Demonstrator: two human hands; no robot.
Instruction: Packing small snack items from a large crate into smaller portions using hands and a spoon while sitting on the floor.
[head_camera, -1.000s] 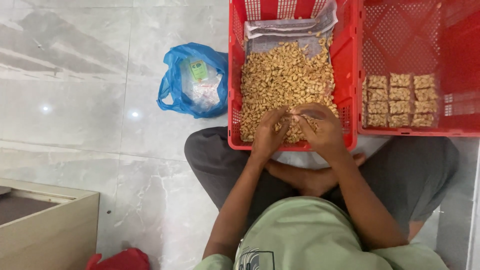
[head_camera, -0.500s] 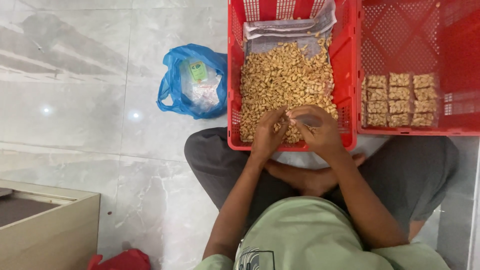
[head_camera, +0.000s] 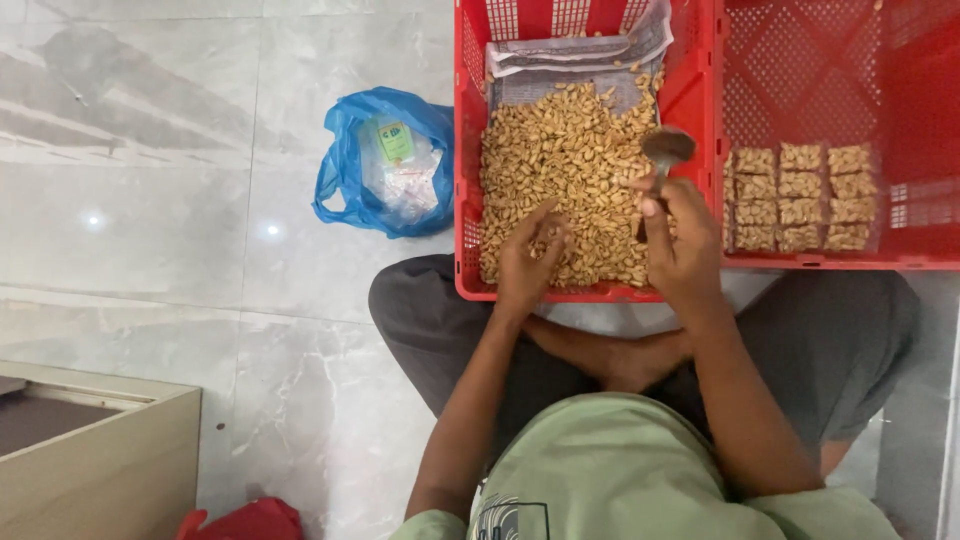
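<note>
Resting on the heap of tan pieces (head_camera: 570, 170) in the red crate (head_camera: 467, 150) on the floor in front of my crossed legs, my left hand (head_camera: 527, 265) has its fingers curled loosely into them. My right hand (head_camera: 680, 245) is clamped on a spoon (head_camera: 662, 155), raised over the heap. Another red crate (head_camera: 900, 110) alongside holds packed blocks (head_camera: 800, 195); a blue bag (head_camera: 385, 160) lies left.
</note>
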